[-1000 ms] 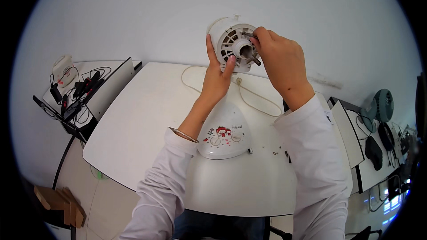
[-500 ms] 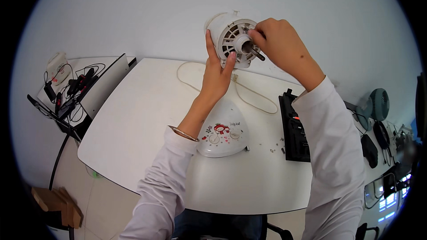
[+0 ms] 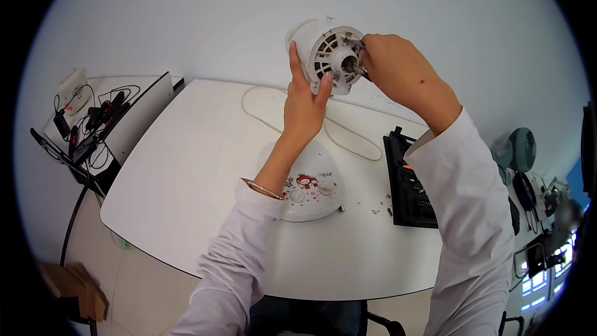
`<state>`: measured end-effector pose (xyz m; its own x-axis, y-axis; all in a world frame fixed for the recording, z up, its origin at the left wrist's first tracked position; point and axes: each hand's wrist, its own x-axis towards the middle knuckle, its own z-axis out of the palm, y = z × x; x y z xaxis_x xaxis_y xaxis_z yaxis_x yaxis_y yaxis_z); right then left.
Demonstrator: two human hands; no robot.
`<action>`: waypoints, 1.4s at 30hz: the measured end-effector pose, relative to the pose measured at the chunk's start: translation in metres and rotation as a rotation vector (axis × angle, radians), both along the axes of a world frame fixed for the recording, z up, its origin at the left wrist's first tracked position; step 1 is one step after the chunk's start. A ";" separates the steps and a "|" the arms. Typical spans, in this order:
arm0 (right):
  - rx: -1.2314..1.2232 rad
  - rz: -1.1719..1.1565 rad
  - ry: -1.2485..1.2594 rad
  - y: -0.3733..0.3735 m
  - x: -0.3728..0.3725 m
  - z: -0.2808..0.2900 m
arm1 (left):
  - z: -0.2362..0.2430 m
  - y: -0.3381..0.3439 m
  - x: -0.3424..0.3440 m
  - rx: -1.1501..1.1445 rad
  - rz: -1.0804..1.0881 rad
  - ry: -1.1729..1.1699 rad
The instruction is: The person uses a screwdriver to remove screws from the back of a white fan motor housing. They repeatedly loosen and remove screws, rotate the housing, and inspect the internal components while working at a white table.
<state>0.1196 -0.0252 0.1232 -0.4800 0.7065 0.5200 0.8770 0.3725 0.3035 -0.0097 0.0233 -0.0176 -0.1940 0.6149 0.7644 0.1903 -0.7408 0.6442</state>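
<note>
My left hand [image 3: 305, 102] holds a white cylindrical motor housing [image 3: 300, 32] with a vented face and a central collar, raised above the back of the desk. My right hand [image 3: 398, 74] is closed on a metal tool [image 3: 354, 43] at the housing's face; its exact kind is hard to make out. A metal shaft shows by the collar, partly behind my fingers. A pale cord [image 3: 351, 146] loops on the desk. A white triangular base [image 3: 314, 165] with a red cartoon print and two knobs lies below, small hardware [image 3: 375, 211] beside it.
The white desk [image 3: 161, 199] has a black tool case [image 3: 402, 193] at right, partly behind my sleeve. A side desk at left carries cables and devices [image 3: 93, 124]. Further right stand a fan [image 3: 524, 149] and electronics. Cardboard [image 3: 81, 286] lies at lower left.
My right hand and forearm have shifted right, with the fingers still at the housing's face. The black tool case has come into view beside the sleeve. My left hand keeps its hold.
</note>
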 end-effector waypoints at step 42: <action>-0.549 0.205 0.915 -0.039 0.067 -0.006 | 0.004 -0.007 -0.006 -0.056 0.000 0.002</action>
<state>0.1865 -0.0639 0.1176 -0.2067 0.9023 0.3783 0.5917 0.4232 -0.6861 -0.0156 0.0158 -0.0137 -0.1928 0.6570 0.7288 0.1918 -0.7032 0.6846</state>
